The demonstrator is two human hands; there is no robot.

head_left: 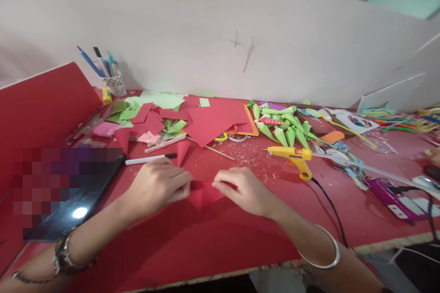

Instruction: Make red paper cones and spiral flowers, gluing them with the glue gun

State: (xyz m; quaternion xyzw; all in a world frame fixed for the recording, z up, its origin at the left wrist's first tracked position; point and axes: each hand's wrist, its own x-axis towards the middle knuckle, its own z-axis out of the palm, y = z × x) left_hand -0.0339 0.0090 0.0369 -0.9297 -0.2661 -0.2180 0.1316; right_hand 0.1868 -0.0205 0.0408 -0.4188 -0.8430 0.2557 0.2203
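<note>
Between my hands is a piece of red paper, hard to tell apart from the red table. My left hand has its fingers curled round the paper's left side. My right hand pinches its right side with thumb and fingers. A red paper cone stands just beyond my left hand, beside a white marker with a black cap. The yellow glue gun lies beyond my right hand, its nozzle pointing left.
Red sheets and green paper scraps lie at the back. Several green paper cones are heaped right of them. A dark tablet is at left, a purple power strip at right. A pen cup stands back left.
</note>
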